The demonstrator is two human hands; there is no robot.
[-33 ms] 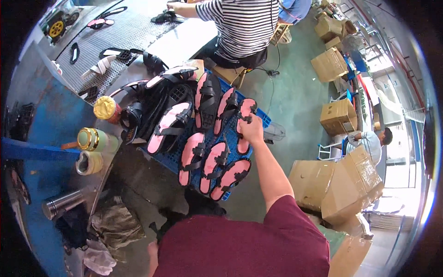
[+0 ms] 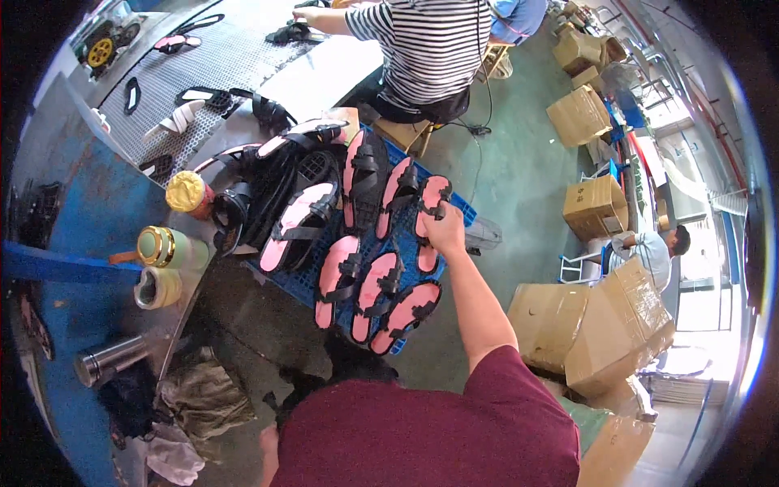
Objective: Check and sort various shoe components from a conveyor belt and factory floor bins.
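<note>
My right hand is closed on the strap area of a pink-soled black sandal at the right side of a blue plastic crate. The hand covers the middle of that sandal. Several matching sandals lie in rows on the crate, among them one in the near row and another just left of my hand. Farther left, a pink-soled sandal rests against a dark heap of footwear. Low on the left, part of my left hand shows beside my body; its fingers cannot be made out.
Left of the crate is a blue bench with a yellow-lidded jar, a green jar and a steel flask. A person in a striped top works ahead. Cardboard boxes stand at the right, near another person.
</note>
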